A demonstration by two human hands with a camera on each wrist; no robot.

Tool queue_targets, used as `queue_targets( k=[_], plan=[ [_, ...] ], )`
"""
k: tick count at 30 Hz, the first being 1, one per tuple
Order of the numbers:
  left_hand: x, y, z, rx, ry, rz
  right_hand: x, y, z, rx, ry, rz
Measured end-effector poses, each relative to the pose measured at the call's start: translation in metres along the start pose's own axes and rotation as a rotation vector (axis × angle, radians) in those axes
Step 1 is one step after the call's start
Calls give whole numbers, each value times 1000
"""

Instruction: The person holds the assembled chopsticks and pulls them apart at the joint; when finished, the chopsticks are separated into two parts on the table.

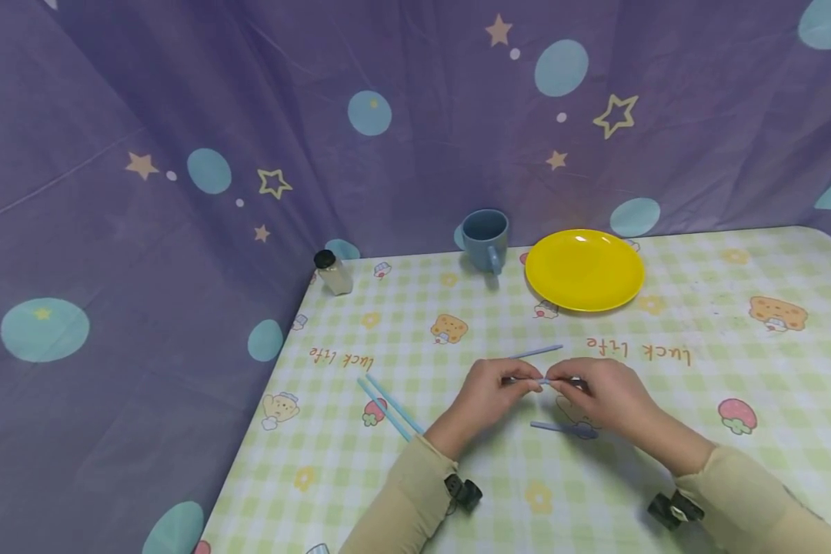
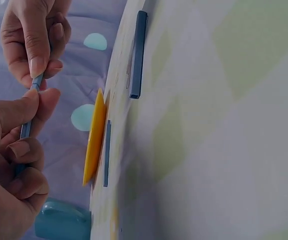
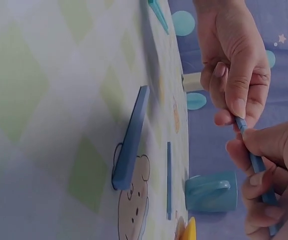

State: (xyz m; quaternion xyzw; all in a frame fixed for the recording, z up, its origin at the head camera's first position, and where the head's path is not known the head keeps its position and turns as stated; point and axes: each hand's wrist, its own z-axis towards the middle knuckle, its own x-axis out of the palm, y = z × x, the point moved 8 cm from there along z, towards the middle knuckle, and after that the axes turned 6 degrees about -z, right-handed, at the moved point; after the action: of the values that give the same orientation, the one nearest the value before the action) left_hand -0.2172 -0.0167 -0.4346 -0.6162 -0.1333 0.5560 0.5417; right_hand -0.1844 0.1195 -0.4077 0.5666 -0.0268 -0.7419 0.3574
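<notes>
Over the middle of the table, my left hand (image 1: 488, 392) and right hand (image 1: 609, 392) meet fingertip to fingertip. Between them they pinch a slim grey-blue sectional chopstick (image 2: 26, 130), one hand at each side of its joint (image 3: 241, 123). Thumbs and index fingers press close to that joint; curled fingers hide much of the stick's length. Below the right hand lies a loose chopstick section (image 1: 561, 427), whose square end looks hollow in the left wrist view. Beyond the hands rests another thin section (image 1: 540, 352), partly covered by the left hand in the head view.
Two light blue chopsticks (image 1: 391, 408) lie side by side left of the left forearm. Along the back edge stand a black-capped shaker (image 1: 334, 273), a blue mug (image 1: 485, 238) and a yellow plate (image 1: 585, 271). A purple curtain (image 1: 415, 169) hangs behind the checked tablecloth.
</notes>
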Motion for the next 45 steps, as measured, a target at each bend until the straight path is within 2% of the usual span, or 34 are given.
queue_targets(
  k=[5,10,14,20,25,30,33,36,40,43,45],
  plan=[
    [-1,-2,0,22,-18,39,-1,2,2,-24,-4,7],
    [-2,-4,1,30,-36,6,-1,1,3,-18,6,35],
    [-5,2,2,-14,-32,-62,-2,-3,2,1,11,50],
    [-17,13,3,-55,-42,-83,-3,-14,2,69,25,45],
    [-20,15,4,-68,-14,-96,0,-23,-1,141,77,47],
    [-18,22,4,-103,48,-106,5,-29,-7,144,130,67],
    [-17,27,5,-136,51,-106,8,-31,-9,129,155,62],
    [-17,32,7,-142,20,-51,10,-31,-12,108,161,58],
    [-19,33,12,-133,-53,125,13,-31,-13,105,147,60],
    [-19,34,16,-157,-106,222,16,-32,-14,120,137,51],
    [-18,36,18,-186,-134,249,18,-33,-14,144,137,47]
  ],
)
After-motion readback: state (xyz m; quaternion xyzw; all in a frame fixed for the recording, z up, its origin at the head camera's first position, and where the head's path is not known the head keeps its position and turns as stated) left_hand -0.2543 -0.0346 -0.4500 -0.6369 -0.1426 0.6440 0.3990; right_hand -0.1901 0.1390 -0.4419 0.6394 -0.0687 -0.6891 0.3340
